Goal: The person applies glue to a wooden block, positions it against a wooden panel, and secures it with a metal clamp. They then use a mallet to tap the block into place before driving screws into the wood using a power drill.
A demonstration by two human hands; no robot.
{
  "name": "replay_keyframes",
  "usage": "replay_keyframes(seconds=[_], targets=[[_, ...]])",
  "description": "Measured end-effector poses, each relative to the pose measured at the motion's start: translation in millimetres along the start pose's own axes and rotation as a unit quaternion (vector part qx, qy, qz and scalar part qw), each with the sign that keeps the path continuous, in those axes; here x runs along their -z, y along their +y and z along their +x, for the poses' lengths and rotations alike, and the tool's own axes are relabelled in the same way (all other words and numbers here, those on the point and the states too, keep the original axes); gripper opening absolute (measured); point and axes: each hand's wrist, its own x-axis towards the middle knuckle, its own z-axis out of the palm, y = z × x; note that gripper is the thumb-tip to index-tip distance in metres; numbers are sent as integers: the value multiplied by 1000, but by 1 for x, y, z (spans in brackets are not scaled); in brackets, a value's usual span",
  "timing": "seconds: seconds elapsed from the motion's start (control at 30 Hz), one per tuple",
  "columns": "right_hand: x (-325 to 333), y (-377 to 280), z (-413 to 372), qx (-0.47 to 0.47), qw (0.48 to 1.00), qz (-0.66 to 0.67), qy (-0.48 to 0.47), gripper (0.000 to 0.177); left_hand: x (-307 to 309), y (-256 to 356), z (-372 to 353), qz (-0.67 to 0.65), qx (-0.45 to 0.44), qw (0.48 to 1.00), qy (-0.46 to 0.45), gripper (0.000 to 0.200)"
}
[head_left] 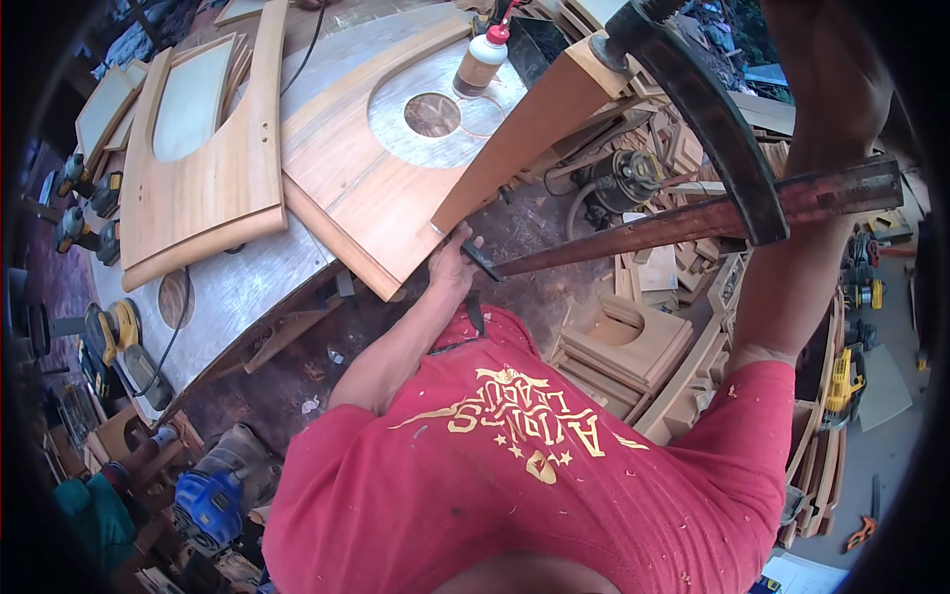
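Note:
My left hand point(452, 261) is closed around the lower jaw end of a long bar clamp point(633, 234), by the near corner of a curved wooden panel point(361, 188). A brown wooden board point(529, 139) stands on edge across that panel, its lower end just above my fingers. At the board's upper end sits the clamp's black sliding jaw point(708, 119) with its screw. My right arm point(816, 198) reaches up past the clamp bar. Its hand lies beyond the top edge of the view.
A red-capped glue bottle point(480, 64) stands on the worktable point(237, 297). Another cut-out panel point(213, 158), drills point(84, 213) and a sander point(124, 342) lie to the left. A blue-bodied machine point(213, 505), stacked wood frames point(623, 342) and a shop vacuum point(618, 178) stand around me.

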Motion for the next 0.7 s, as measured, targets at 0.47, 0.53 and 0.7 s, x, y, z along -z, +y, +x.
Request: replay_keyframes(seconds=[0.47, 0.53, 0.7], targets=[[-29, 23, 9, -71, 993, 89, -32, 33, 2, -4, 3, -40, -1, 999, -3, 33], [-27, 23, 8, -73, 994, 83, -25, 33, 0, -1, 1, -39, 5, 999, 3, 31], [-25, 23, 8, -71, 995, 66, -13, 32, 0, -1, 0, -25, 2, 1000, -2, 31]])
